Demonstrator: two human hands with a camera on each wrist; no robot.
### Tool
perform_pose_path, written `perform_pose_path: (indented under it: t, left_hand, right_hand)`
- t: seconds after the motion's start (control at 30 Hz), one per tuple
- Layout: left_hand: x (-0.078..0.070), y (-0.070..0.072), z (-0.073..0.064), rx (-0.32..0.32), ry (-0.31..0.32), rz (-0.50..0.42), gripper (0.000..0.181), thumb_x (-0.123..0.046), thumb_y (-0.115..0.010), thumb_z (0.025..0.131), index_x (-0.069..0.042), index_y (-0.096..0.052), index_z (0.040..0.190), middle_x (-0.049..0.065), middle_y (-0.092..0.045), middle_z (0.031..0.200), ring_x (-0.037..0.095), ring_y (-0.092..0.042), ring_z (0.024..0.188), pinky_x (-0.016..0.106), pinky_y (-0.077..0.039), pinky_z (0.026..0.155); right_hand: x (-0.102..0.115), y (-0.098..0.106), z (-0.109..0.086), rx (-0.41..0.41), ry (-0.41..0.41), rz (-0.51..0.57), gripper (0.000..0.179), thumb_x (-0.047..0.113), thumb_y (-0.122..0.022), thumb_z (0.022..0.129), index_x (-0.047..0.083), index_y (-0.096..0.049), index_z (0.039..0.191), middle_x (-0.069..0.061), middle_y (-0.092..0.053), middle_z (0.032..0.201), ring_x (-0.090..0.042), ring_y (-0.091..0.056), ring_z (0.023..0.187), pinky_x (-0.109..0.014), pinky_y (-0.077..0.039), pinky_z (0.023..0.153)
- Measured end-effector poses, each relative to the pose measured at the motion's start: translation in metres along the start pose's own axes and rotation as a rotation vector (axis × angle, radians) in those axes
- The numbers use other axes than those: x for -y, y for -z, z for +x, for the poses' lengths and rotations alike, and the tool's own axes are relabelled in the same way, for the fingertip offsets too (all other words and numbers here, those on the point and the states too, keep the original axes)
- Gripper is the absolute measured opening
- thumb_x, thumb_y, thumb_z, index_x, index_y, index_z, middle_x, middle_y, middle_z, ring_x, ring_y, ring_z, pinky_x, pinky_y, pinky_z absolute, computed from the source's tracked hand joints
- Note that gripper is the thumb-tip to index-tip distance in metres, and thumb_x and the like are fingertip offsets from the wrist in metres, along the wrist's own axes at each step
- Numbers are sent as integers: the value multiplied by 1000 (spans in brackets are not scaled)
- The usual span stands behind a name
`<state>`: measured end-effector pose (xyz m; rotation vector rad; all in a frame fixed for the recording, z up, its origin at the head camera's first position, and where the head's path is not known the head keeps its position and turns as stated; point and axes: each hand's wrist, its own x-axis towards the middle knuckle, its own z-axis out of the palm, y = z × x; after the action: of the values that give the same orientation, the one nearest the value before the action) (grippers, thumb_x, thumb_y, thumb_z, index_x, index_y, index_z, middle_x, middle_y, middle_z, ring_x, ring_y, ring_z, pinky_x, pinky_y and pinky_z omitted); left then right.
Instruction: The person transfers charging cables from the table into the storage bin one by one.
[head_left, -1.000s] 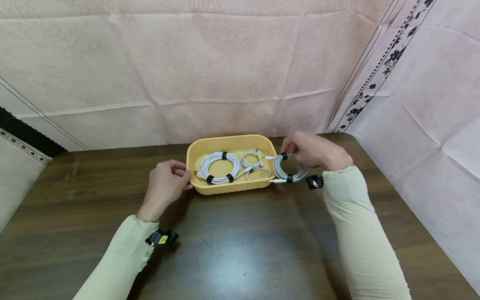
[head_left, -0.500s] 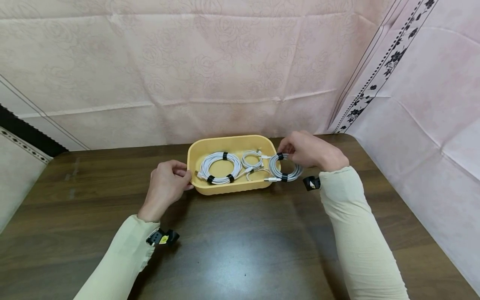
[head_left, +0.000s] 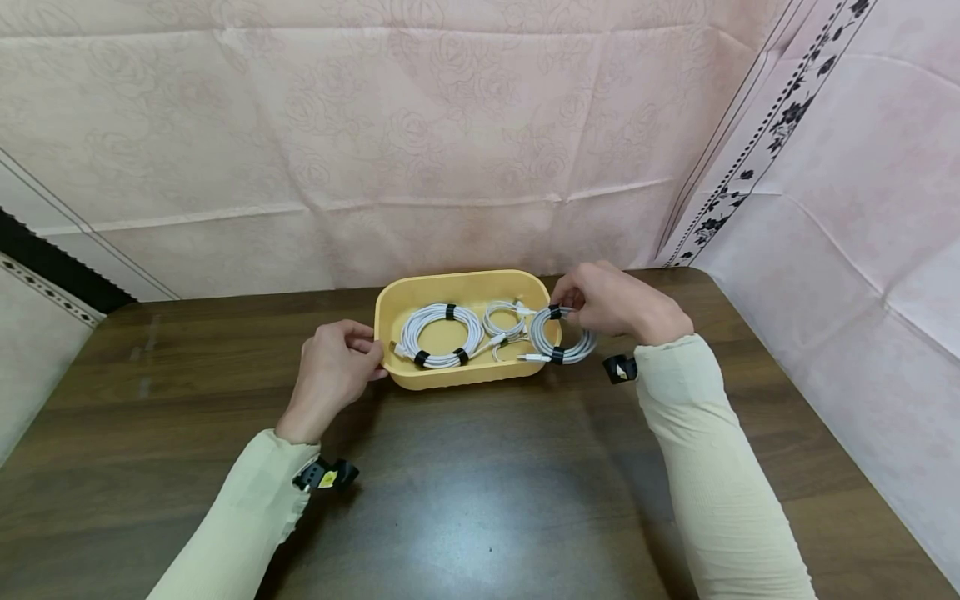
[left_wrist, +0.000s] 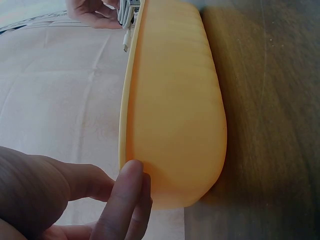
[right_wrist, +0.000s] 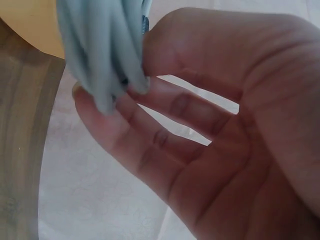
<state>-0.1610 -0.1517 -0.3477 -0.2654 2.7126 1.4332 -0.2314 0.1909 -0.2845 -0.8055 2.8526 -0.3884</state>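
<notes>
My right hand (head_left: 618,300) pinches a coiled light grey cable (head_left: 576,356) by its top, near one of its black ties. The coil overlaps the right end of the yellow tray (head_left: 465,380), its white plugs pointing left over the inside. In the right wrist view the strands (right_wrist: 97,50) hang from between thumb and fingers. At the opposite end, my left hand (head_left: 330,379) pinches the tray's rim, fingers against the outer wall in the left wrist view. Inside the tray lie a large white coiled cable (head_left: 474,329) with black ties, a smaller coil (head_left: 489,319) and a thin cable (head_left: 498,350).
The tray stands near the back edge of a dark wooden table (head_left: 450,483). Behind it hangs a pale floral cloth (head_left: 450,167), and another cloth (head_left: 862,275) covers the right side. Each wrist wears a small black camera (head_left: 326,475).
My right hand has moved left with the coiled cable, which now reaches further over the tray's right end. My left hand stays at the left rim.
</notes>
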Motion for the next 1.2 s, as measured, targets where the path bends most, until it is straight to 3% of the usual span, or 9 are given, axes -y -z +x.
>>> perform_pose_path:
  t: [0.83,1.2]
  left_hand:
    - [-2,0,0,5,-2,-1,35,-12,-59,98,5,-61,129,21,-69,108,12,-73,70,36,-65,77]
    - [-2,-1,0,5,7,-3,35,-12,-60,98,4,-61,129,21,-68,108,19,-76,76,36,-65,77]
  right_hand:
    - [-1,-5,4,-29,21,33,22,6,-67,81,10,-76,100,-3,-72,91,-16,-65,85,-35,-57,79]
    - [1,-8,6,-57,31,42,17,7,-69,82,10,-76,98,-2,-71,89,-15,-64,82,-32,-55,77]
